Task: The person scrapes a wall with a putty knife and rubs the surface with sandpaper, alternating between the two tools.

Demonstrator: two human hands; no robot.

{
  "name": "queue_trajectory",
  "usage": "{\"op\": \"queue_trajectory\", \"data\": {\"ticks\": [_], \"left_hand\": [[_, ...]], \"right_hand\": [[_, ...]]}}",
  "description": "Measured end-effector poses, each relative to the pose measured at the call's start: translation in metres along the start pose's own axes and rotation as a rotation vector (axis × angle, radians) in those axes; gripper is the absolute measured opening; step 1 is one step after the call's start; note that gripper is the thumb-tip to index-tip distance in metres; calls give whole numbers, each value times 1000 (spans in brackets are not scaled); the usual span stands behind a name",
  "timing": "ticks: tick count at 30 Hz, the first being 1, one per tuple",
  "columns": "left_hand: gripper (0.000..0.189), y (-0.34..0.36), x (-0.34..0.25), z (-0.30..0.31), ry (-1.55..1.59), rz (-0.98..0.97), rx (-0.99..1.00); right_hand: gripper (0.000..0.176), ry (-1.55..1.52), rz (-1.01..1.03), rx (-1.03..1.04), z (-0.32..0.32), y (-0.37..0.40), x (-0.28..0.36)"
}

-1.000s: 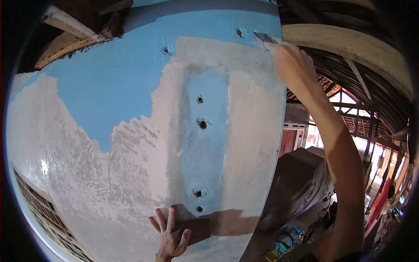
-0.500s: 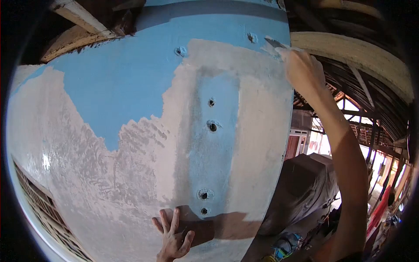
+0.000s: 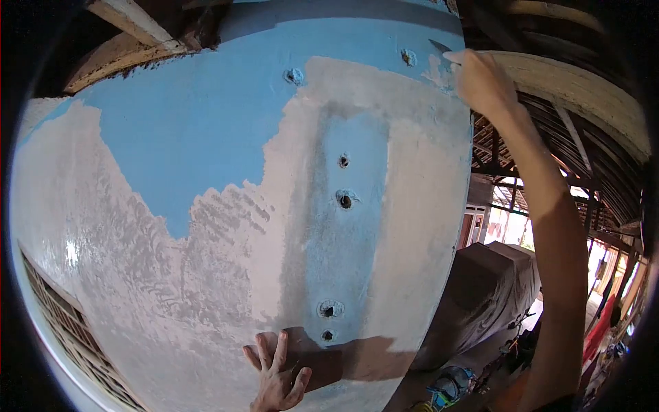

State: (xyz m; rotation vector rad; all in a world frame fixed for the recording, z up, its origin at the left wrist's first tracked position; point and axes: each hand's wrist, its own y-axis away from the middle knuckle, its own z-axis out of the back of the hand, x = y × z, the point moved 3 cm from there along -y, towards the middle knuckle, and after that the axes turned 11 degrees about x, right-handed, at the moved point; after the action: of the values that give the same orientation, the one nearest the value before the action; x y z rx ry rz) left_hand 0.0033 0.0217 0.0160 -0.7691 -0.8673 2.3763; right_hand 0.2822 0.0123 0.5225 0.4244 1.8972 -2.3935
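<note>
High at the right edge of the wall, my right hand (image 3: 486, 84) is wrapped round a putty knife (image 3: 440, 47), whose dark blade tip shows past the fingers near the blue paint. Low in the view, my left hand (image 3: 278, 376) rests against the wall with its fingers spread. The wall (image 3: 419, 206) has bare blue paint (image 3: 199, 123) at the top and pale grey-white filler (image 3: 254, 240) over much of the rest. A blue vertical strip (image 3: 343, 261) in the middle carries several dark holes. Two more chipped holes sit near the top.
Wooden beams (image 3: 134, 24) cross the upper left corner. A slatted opening (image 3: 68, 329) is at lower left. Past the wall's right edge stand a large cloth-covered object (image 3: 480, 295), assorted items on the floor, and a timber roof frame (image 3: 583, 137).
My right hand and the putty knife have moved up a little along the wall's right edge. My left hand stays in place; the view has shifted slightly.
</note>
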Motion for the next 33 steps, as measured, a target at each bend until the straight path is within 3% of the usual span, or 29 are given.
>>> {"op": "queue_trajectory", "data": {"ticks": [2,7,10,19,31,33], "left_hand": [[36,2,-6,7,42,46,83],[37,0,-8,7,58,12,63],[39,0,-8,4,65,10,46],[38,0,-4,0,1,-10,-5],[33,0,4,-9,-116,-41,-3],[32,0,4,-5,-110,-49,-17]], "right_hand": [[31,-26,20,18,-1,6,0],[33,-3,48,-10,2,43,18],[30,16,49,-45,-1,14,5],[33,20,102,-90,3,17,5],[30,3,103,-40,1,6,-1],[30,-11,57,71,7,39,9]]}}
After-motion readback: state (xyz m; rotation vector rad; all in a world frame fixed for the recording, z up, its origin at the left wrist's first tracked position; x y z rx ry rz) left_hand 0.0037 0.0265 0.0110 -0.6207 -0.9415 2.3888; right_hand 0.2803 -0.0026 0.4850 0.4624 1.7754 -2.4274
